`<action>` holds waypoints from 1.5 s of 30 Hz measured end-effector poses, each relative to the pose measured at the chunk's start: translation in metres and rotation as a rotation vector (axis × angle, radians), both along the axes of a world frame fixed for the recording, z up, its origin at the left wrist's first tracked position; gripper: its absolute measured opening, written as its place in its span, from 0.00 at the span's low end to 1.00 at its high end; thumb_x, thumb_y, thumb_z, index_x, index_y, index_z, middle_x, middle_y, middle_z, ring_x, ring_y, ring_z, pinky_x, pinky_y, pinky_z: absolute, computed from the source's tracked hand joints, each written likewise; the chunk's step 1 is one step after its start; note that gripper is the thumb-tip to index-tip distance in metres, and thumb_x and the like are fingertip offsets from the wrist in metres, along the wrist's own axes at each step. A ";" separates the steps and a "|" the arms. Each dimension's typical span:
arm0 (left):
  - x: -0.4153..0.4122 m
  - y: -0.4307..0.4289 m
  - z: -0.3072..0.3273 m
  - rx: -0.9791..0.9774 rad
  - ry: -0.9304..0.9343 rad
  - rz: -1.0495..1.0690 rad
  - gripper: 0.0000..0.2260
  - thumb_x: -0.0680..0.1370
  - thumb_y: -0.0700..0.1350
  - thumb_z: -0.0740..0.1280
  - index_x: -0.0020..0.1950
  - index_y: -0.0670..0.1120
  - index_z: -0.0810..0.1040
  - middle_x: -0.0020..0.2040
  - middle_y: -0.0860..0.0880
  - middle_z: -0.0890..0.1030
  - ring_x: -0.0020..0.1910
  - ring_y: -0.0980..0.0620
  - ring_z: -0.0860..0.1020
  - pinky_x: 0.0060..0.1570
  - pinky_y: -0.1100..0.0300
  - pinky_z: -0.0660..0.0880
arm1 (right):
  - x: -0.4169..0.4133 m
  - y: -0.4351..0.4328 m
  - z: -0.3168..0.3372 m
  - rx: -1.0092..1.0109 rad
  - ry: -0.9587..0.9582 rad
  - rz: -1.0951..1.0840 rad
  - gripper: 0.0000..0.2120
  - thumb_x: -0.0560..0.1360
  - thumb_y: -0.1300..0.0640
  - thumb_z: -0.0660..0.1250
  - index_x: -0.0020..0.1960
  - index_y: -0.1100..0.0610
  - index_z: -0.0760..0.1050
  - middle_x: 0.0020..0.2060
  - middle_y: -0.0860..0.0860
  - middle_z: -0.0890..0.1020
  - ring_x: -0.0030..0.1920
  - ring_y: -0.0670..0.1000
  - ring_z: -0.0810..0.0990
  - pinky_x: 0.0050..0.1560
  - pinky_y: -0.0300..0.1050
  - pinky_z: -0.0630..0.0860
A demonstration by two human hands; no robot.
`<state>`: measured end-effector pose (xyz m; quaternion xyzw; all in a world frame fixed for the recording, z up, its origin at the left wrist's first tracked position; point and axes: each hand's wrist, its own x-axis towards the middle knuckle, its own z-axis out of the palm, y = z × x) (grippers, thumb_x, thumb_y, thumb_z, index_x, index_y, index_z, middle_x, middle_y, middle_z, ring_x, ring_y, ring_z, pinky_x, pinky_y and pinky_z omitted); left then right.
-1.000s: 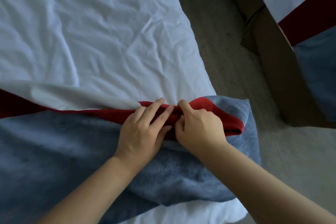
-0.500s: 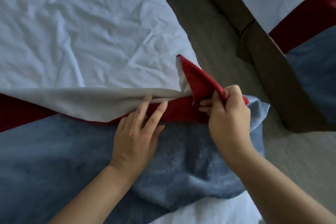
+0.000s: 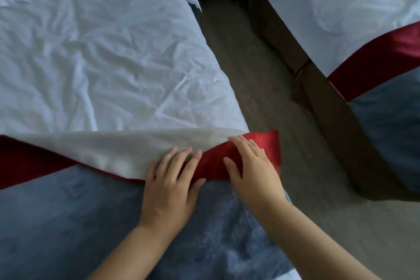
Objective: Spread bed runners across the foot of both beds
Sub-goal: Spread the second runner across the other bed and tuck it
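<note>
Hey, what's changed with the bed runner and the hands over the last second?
The right hand let go of the red corner it had pinched and lifted, and now presses it flat toward the edge of the bed. The left hand stays flat on the runner. The pale underside is still folded over; the other bed's runner is unchanged.

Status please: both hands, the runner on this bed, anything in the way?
Left hand, right hand flat on runner. Runner across bed, red edge partly folded over, pale underside up. Nothing in the way.
</note>
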<state>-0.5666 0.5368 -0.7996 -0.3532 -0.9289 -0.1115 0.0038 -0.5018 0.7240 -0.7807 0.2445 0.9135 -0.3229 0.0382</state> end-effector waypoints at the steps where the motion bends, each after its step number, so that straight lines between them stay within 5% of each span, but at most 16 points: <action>1: -0.002 -0.004 0.000 0.013 0.019 0.003 0.22 0.79 0.52 0.67 0.72 0.48 0.77 0.64 0.48 0.80 0.65 0.43 0.77 0.61 0.43 0.73 | 0.000 0.000 -0.003 0.075 -0.005 0.059 0.24 0.81 0.49 0.64 0.75 0.46 0.66 0.71 0.47 0.73 0.72 0.54 0.68 0.72 0.51 0.64; 5: -0.018 -0.026 0.003 0.012 -0.019 0.037 0.20 0.75 0.39 0.75 0.66 0.49 0.82 0.51 0.53 0.84 0.50 0.46 0.81 0.50 0.50 0.74 | -0.017 -0.001 0.001 0.212 -0.085 0.124 0.12 0.80 0.48 0.62 0.63 0.44 0.73 0.45 0.47 0.81 0.46 0.54 0.80 0.44 0.50 0.78; 9: -0.055 -0.029 0.016 0.095 0.050 0.093 0.21 0.71 0.32 0.77 0.60 0.49 0.84 0.50 0.51 0.85 0.48 0.44 0.82 0.46 0.50 0.73 | -0.054 0.003 0.012 0.116 -0.021 -0.110 0.02 0.82 0.51 0.58 0.53 0.48 0.67 0.34 0.50 0.76 0.34 0.56 0.77 0.34 0.51 0.75; 11: -0.083 -0.021 0.026 0.151 0.170 0.175 0.22 0.74 0.33 0.74 0.66 0.49 0.81 0.61 0.46 0.82 0.59 0.40 0.80 0.56 0.43 0.73 | -0.080 0.015 0.020 -0.019 0.114 -0.355 0.01 0.81 0.54 0.55 0.53 0.49 0.64 0.35 0.51 0.77 0.35 0.56 0.77 0.35 0.52 0.73; 13: -0.104 -0.015 0.036 0.190 0.249 0.252 0.25 0.80 0.43 0.69 0.77 0.53 0.70 0.76 0.42 0.68 0.76 0.38 0.66 0.71 0.41 0.62 | -0.109 0.023 0.023 -0.141 0.216 -0.479 0.05 0.80 0.57 0.54 0.54 0.48 0.63 0.36 0.51 0.78 0.36 0.54 0.78 0.32 0.49 0.70; 15: -0.098 -0.014 0.033 0.193 0.207 0.237 0.28 0.82 0.51 0.65 0.81 0.56 0.62 0.83 0.44 0.54 0.82 0.40 0.52 0.76 0.43 0.54 | -0.127 0.017 0.020 -0.266 0.230 -0.438 0.11 0.81 0.57 0.55 0.61 0.46 0.60 0.47 0.53 0.80 0.43 0.56 0.80 0.36 0.51 0.75; 17: -0.069 -0.022 0.017 0.097 0.063 0.179 0.29 0.83 0.59 0.62 0.82 0.58 0.58 0.85 0.47 0.49 0.83 0.43 0.48 0.77 0.41 0.54 | -0.131 -0.001 0.010 -0.322 0.161 -0.312 0.26 0.81 0.57 0.59 0.73 0.43 0.52 0.69 0.54 0.72 0.64 0.60 0.76 0.58 0.61 0.76; 20: -0.014 -0.048 -0.018 -0.129 -0.086 0.135 0.28 0.83 0.65 0.53 0.83 0.58 0.56 0.85 0.49 0.50 0.83 0.44 0.49 0.77 0.35 0.56 | -0.107 -0.040 -0.017 -0.149 0.025 -0.045 0.32 0.82 0.54 0.58 0.80 0.46 0.46 0.82 0.49 0.48 0.81 0.57 0.46 0.80 0.58 0.47; 22: 0.006 -0.065 -0.033 -0.175 -0.085 0.115 0.29 0.83 0.66 0.51 0.83 0.57 0.57 0.85 0.49 0.52 0.83 0.44 0.51 0.77 0.33 0.55 | -0.083 -0.063 -0.033 0.082 -0.012 0.145 0.30 0.83 0.47 0.52 0.82 0.47 0.46 0.82 0.48 0.43 0.80 0.54 0.36 0.79 0.55 0.38; 26: 0.012 -0.075 -0.037 -0.153 -0.099 0.125 0.30 0.82 0.67 0.52 0.83 0.58 0.58 0.84 0.51 0.53 0.83 0.45 0.52 0.78 0.36 0.51 | -0.041 -0.080 -0.048 0.294 -0.030 0.373 0.29 0.84 0.44 0.45 0.82 0.51 0.45 0.82 0.50 0.45 0.81 0.52 0.38 0.80 0.58 0.42; 38: 0.082 -0.139 -0.035 -0.083 -0.181 -0.020 0.32 0.81 0.65 0.58 0.83 0.55 0.58 0.84 0.49 0.55 0.83 0.44 0.54 0.78 0.38 0.55 | 0.068 -0.135 -0.046 0.330 -0.023 0.477 0.29 0.83 0.46 0.52 0.81 0.54 0.54 0.81 0.51 0.53 0.81 0.55 0.49 0.77 0.62 0.54; 45: 0.085 -0.205 -0.027 -0.043 -0.256 -0.020 0.30 0.79 0.60 0.61 0.81 0.56 0.63 0.84 0.49 0.54 0.83 0.47 0.55 0.78 0.41 0.56 | 0.071 -0.218 -0.044 0.351 0.004 0.479 0.27 0.83 0.49 0.51 0.80 0.56 0.58 0.81 0.51 0.56 0.81 0.56 0.51 0.77 0.61 0.52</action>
